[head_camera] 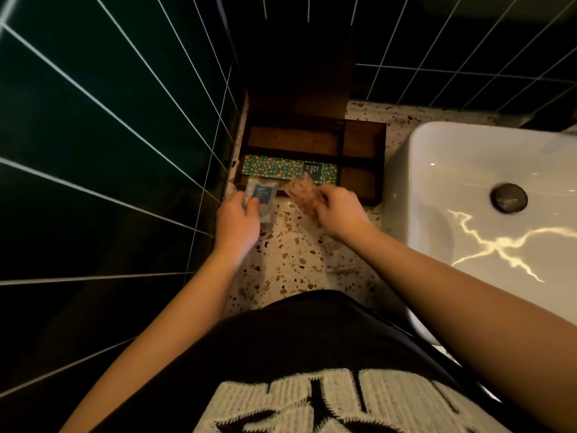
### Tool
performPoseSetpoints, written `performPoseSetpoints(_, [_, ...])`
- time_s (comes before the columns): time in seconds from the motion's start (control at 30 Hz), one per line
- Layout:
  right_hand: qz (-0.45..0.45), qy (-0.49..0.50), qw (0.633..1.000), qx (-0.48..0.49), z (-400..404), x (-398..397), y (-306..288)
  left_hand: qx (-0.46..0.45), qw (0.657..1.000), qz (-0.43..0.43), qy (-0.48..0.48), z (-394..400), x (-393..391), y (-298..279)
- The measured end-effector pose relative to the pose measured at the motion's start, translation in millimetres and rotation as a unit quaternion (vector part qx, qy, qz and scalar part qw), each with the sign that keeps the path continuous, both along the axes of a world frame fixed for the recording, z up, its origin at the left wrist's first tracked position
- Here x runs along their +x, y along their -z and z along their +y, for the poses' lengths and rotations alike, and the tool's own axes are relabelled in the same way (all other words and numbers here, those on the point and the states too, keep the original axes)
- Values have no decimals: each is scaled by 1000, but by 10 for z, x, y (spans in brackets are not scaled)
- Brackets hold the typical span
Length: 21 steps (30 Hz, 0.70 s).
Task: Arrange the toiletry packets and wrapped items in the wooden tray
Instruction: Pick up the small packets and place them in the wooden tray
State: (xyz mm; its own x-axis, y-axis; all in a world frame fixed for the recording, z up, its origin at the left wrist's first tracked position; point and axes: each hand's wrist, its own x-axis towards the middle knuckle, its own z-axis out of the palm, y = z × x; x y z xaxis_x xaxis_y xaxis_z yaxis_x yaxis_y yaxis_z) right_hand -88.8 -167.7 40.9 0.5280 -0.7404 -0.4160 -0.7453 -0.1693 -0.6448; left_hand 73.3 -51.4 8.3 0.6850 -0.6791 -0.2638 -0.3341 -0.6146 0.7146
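Note:
A dark wooden tray [379,157] with several compartments sits on the speckled counter against the tiled wall. A long green patterned box [281,168] lies in its near-left compartment. My left hand [237,221] holds a clear packet with a dark blue label [262,193] just in front of the tray's near edge. My right hand [338,212] grips an orange-brown wrapped packet [303,192] beside it, its top overlapping the tray's near rim. The tray's back and right compartments show bare wood.
A white basin [487,220] with a round drain [509,197] fills the right side. Dark green tiled walls [109,135] close in on the left and behind. A small clear wrapper [342,269] lies on the terrazzo counter [290,260] near my body.

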Motion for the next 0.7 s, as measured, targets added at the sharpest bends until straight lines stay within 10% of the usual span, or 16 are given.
performPoseSetpoints(0.7, [104, -124, 981, -104, -725, 712, 319, 59, 992, -88, 67, -783, 557, 271])
